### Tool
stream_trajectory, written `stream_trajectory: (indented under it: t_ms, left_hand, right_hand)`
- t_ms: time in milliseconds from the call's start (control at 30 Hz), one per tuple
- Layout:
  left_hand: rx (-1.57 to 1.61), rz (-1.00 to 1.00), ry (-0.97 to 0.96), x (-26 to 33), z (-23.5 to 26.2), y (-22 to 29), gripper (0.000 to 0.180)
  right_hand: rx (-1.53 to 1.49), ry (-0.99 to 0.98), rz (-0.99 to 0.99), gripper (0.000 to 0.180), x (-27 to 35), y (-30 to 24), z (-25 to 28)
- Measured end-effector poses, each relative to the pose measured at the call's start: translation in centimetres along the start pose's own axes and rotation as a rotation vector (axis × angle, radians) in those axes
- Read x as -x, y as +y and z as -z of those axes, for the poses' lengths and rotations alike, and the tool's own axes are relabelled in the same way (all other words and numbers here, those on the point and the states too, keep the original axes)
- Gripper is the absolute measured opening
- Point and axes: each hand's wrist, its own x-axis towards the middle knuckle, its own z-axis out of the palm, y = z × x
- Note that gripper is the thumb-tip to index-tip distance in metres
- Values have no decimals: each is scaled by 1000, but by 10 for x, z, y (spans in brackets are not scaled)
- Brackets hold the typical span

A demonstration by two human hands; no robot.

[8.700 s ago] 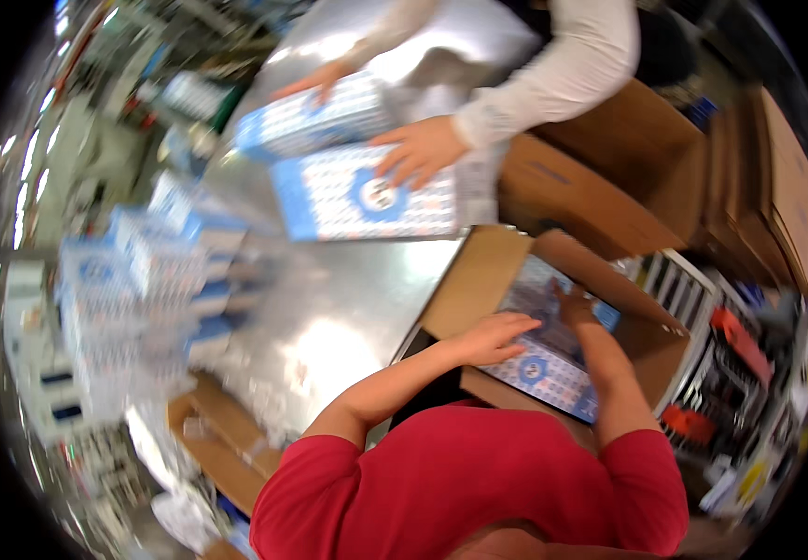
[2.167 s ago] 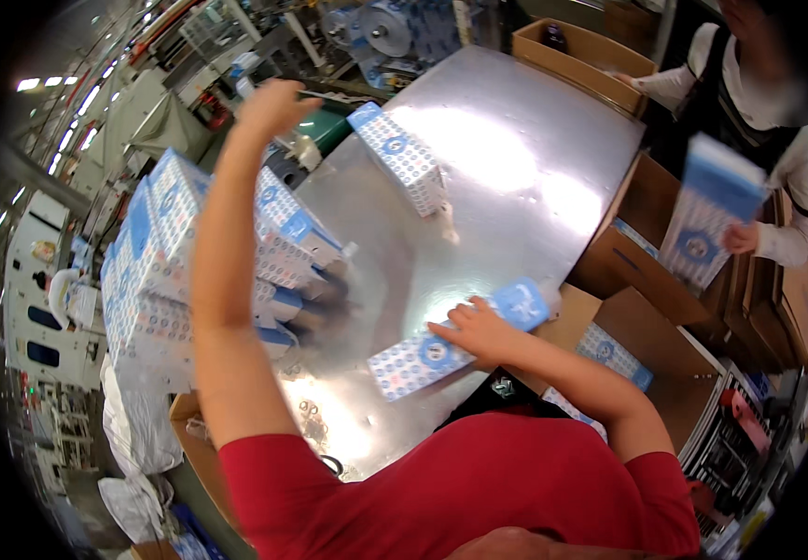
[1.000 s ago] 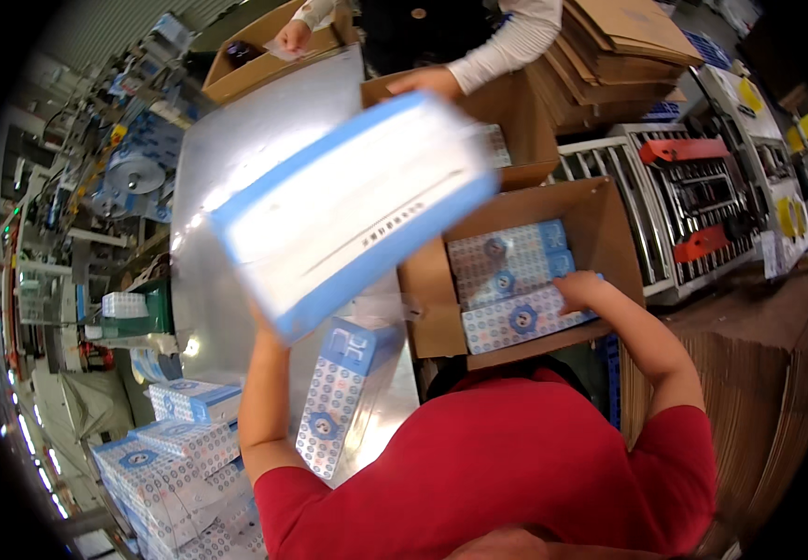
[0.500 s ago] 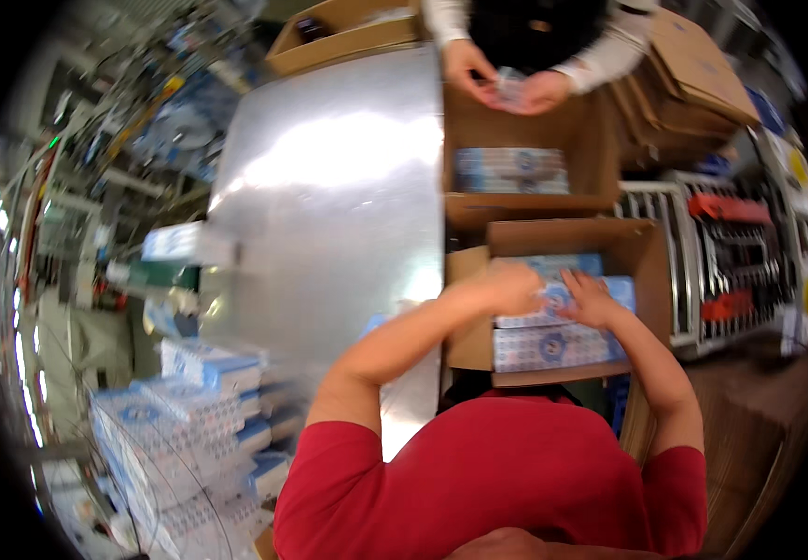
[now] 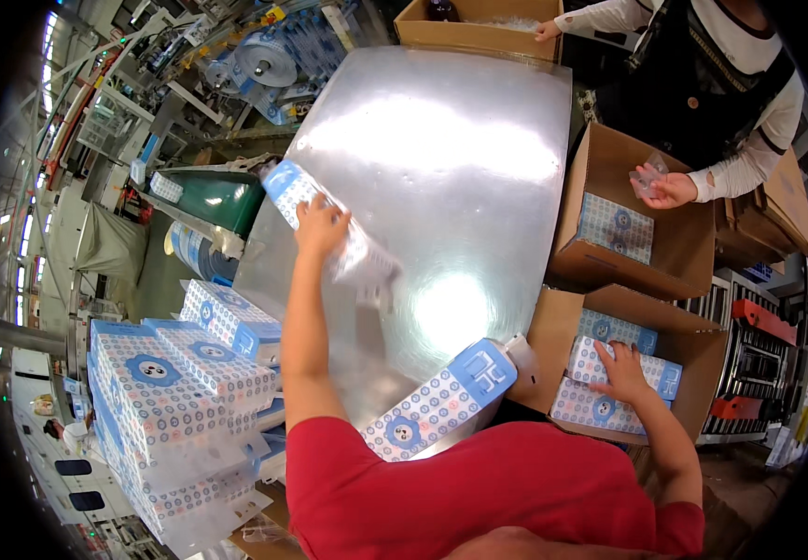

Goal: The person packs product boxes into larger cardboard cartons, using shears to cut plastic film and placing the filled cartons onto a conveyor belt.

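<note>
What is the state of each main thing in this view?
Left hand: touching patterned pack
Near carton: open, packs inside
Right hand: on one of them
Far carton: open, partly filled
Nearest table pack: lying, not held
Stacked packs: piled at left
Co-worker's nearer hand: holding clear plastic

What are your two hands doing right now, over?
Left hand on patterned pack, table's far-left side. Right hand on boxed pack inside open carton. Possible obstacle: another pack lying on the table near the carton.

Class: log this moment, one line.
left hand: gripping blue-and-white patterned pack over silver metal table | right hand: on matching pack inside brown cardboard carton
</note>
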Motion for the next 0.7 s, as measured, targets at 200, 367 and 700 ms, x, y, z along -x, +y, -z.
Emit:
stream_trajectory:
  t_ms: [200,367,700]
  left_hand:
    - [19,51,-76,98,30,6,68]
    - [146,185,25,91,10,-21,87]
    - [-137,725,-71,98,53,-188,69]
  right_hand:
    - [-193,115,-6,74,-38,-25,7]
    - [-36,210,171,63,-53,-51,1]
    - [-185,207,59,43,-49,-53,-7]
